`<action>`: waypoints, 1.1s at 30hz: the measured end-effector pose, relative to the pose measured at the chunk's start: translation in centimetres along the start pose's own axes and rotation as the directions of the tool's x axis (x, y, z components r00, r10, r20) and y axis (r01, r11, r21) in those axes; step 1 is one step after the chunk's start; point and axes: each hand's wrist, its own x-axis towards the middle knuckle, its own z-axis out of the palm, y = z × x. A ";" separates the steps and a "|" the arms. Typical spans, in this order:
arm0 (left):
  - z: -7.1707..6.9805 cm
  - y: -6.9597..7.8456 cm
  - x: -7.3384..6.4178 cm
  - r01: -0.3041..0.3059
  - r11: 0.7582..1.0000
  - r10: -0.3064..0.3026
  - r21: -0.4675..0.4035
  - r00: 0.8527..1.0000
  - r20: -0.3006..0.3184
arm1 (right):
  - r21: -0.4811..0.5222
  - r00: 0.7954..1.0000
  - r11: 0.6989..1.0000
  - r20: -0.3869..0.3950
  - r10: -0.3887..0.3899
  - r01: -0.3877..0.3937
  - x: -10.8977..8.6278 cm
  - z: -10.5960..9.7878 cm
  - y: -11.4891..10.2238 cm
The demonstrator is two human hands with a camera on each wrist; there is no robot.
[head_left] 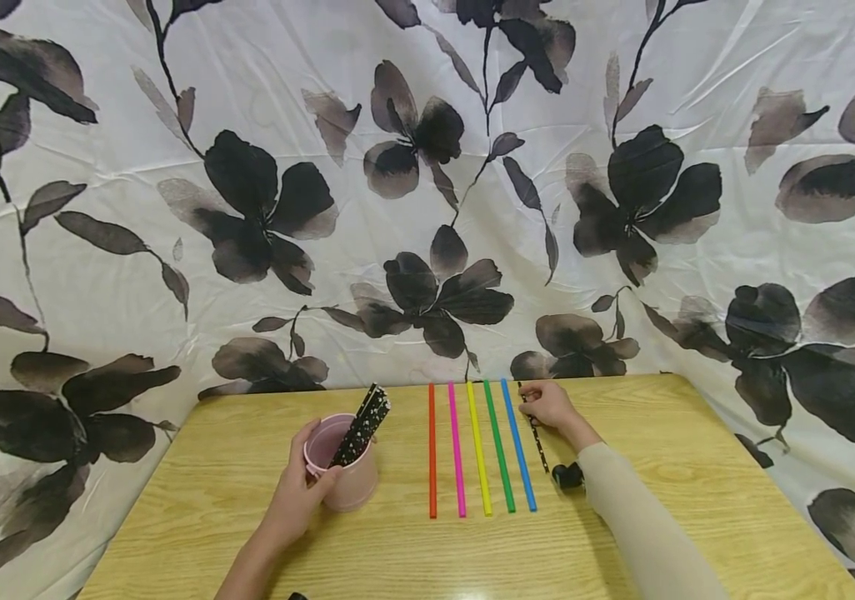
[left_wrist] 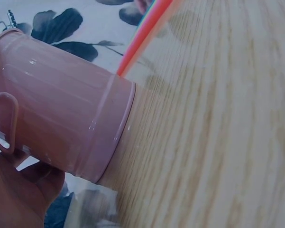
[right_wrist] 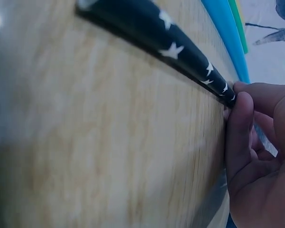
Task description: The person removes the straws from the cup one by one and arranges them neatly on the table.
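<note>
My left hand (head_left: 294, 493) grips a pink metal pail (head_left: 356, 487) from its left side, thumb at the front and fingers behind. A small loop handle shows in the left wrist view, where the pail's base (left_wrist: 111, 128) is at the tabletop. Several black straws with white stars (head_left: 363, 423) lean inside it toward the right. Farther right, my right hand (head_left: 551, 407) pinches the far end of one black starred straw (right_wrist: 189, 54) between thumb and fingers. That straw lies along the wooden table beside the blue straw (head_left: 519, 446), its near end slanting toward me.
Left of the blue straw, a green straw (head_left: 499, 446), a yellow one (head_left: 479, 450), a pink one (head_left: 457, 450) and a red one (head_left: 432, 450) lie in a spaced row on the table (head_left: 397, 558). Behind the table hangs a white cloth with dark flowers (head_left: 427, 208).
</note>
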 end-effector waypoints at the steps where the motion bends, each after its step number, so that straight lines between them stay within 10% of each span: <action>1: 0.0 0.0 0.0 -0.001 1.000 0.001 0.000 1.000 0.001 | 0.002 1.000 1.000 -0.002 0.004 -0.004 0.0 0.0 0.0; 33: -0.1 -0.1 0.1 -0.004 1.000 0.004 0.010 1.000 0.006 | 0.086 0.999 0.996 -0.036 0.027 -0.024 -0.3 0.2 0.2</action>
